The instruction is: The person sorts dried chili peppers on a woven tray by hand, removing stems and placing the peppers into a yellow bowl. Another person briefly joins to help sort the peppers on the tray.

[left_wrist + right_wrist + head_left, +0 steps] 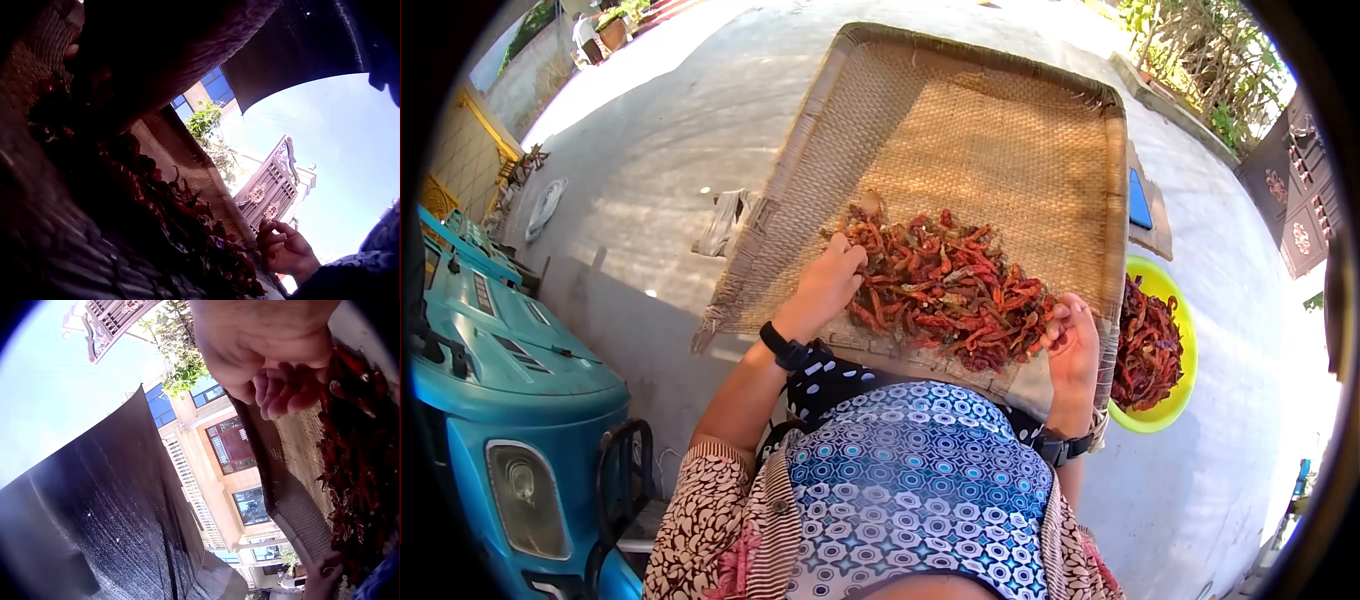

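Observation:
A heap of dried red chili peppers (945, 285) lies in the near part of a large woven bamboo tray (1000, 115) in front of the person. The left hand (832, 280) is at the heap's left side, back of the hand up, its fingers bent down among the peppers; whether they pinch one I cannot tell. At the heap's right edge, near the tray's right rim, is the right hand (1076, 345). Its fingers curl in toward the palm beside the nearest peppers, and the right wrist view shows no pepper between the curled fingers (284, 394).
A yellow-green basin (1187, 345) of dried chilies stands on the ground right of the tray. Beyond it, a blue flat object (1139, 200) lies on cardboard. A teal vehicle (530, 370) stands close at the left. A folded cloth (725, 222) lies beside the tray's left rim.

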The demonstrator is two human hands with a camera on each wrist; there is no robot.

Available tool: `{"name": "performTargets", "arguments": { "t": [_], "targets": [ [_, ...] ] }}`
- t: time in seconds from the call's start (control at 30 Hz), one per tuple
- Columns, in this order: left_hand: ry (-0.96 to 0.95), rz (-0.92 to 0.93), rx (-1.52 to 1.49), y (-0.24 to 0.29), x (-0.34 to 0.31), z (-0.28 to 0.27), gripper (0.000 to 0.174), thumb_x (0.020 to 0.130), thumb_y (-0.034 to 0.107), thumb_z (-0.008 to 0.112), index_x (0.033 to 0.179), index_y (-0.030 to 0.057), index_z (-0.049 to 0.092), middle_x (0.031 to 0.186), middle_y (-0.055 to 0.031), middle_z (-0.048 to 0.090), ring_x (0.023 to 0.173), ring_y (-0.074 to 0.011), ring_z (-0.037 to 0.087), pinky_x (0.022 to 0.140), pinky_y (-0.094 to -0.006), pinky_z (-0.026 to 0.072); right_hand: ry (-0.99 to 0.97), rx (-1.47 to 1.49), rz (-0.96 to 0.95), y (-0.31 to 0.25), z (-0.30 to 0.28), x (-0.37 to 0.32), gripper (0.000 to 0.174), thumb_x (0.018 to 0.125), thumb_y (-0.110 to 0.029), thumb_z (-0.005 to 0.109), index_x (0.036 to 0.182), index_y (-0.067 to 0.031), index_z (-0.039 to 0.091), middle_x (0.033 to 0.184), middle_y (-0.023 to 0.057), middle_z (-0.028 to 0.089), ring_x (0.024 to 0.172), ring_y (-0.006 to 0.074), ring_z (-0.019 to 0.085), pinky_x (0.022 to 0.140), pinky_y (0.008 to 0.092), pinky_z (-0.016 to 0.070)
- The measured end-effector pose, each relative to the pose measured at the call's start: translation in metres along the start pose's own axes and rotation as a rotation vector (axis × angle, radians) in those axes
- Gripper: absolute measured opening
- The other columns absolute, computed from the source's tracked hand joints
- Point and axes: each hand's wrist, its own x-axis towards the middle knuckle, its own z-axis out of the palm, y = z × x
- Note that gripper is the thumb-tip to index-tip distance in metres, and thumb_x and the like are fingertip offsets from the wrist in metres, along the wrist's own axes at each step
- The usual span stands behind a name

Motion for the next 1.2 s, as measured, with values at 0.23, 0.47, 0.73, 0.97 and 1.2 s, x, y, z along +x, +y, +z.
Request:
{"name": "performTargets", "arguments": {
  "t": [0.23, 0.47, 0.73, 0.97, 1.2],
  "targets": [
    [0.08, 0.218, -0.086, 0.03, 0.0, -0.014, 0.014, 0.085, 0.011, 0.063, 0.097, 0.0075, 0.058, 0.094, -0.0093, 0.058, 0.086, -0.0288, 0.061, 0.074, -0.038, 0.05, -0.214, -0.542, 0.117, -0.002, 0.042, -0.002, 0.02, 0.097, -0.017, 0.056, 0.113, -0.0045, 0.057, 0.087, 0.0046, 0.063, 0.062, 0.0085, 0.055, 0.054, 0.0246, 0.0462],
    [-0.155, 0.385, -0.252, 0.079, 0.004, 0.002, 0.011, 0.088, 0.017, 0.063, 0.095, 0.0082, 0.062, 0.092, -0.0072, 0.06, 0.084, -0.0276, 0.063, 0.071, -0.0366, 0.0509, -0.483, -0.779, 0.146, 0.018, 0.087, 0.003, 0.021, 0.094, -0.016, 0.062, 0.108, -0.0016, 0.058, 0.086, 0.003, 0.062, 0.064, 0.0073, 0.055, 0.058, 0.0231, 0.0456],
    [-0.078, 0.264, -0.203, 0.074, -0.004, -0.009, 0.019, 0.086, 0.016, 0.061, 0.102, 0.0092, 0.055, 0.096, -0.0097, 0.055, 0.085, -0.0319, 0.061, 0.07, -0.0421, 0.0501, -0.304, -0.584, 0.113, 0.022, 0.06, 0.011, 0.012, 0.094, -0.011, 0.06, 0.103, -0.0039, 0.058, 0.083, 0.0048, 0.065, 0.06, 0.0087, 0.057, 0.054, 0.0218, 0.0473],
    [-0.204, 0.208, 0.112, -0.008, -0.031, 0.0, 0.02, 0.075, 0.012, 0.067, 0.092, 0.01, 0.057, 0.093, -0.0134, 0.053, 0.078, -0.0353, 0.06, 0.065, -0.0451, 0.0471, 0.003, 0.356, -0.24, -0.029, -0.071, 0.027, 0.029, 0.096, -0.029, 0.06, 0.117, -0.0087, 0.059, 0.098, 0.0013, 0.065, 0.073, 0.0084, 0.052, 0.06, 0.0239, 0.0454],
    [-0.177, 0.186, 0.047, -0.017, -0.045, -0.001, 0.02, 0.076, 0.012, 0.066, 0.093, 0.0102, 0.056, 0.1, -0.0126, 0.053, 0.083, -0.0353, 0.059, 0.067, -0.0449, 0.0466, -0.03, 0.388, -0.173, -0.035, -0.067, 0.017, 0.037, 0.099, -0.031, 0.053, 0.125, -0.0055, 0.054, 0.096, 0.0002, 0.062, 0.067, 0.0067, 0.047, 0.055, 0.0214, 0.04]
  ]
}}
